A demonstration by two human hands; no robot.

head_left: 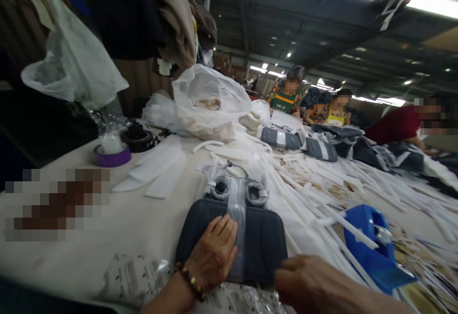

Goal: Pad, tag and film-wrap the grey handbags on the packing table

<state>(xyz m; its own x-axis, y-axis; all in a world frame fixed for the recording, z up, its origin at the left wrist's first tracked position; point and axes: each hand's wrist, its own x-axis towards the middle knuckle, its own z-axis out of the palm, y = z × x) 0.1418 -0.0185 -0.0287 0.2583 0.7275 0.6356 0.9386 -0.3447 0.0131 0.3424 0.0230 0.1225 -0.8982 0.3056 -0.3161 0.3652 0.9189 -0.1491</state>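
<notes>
A dark blue-grey padded bag (257,237) lies flat on the table in front of me, a strip of clear plastic wrap (236,237) running down its middle. Coiled grey straps (220,188) in plastic stick out past its far edge. My left hand (216,245) rests on the bag, fingers laid flat against it and touching the wrap. At the bag's near right corner is my right hand (300,276), blurred, its fingers curled; anything inside them is hidden. Under the near edge lies a printed clear plastic bag (132,276).
A blue tape dispenser (368,242) stands right, among white strips (296,209) and scraps. Purple tape (112,155) and black tape (139,140) sit at left, near white foam sheets (157,168). Behind are a large white plastic bag (211,94), wrapped grey bags (281,137) and several people.
</notes>
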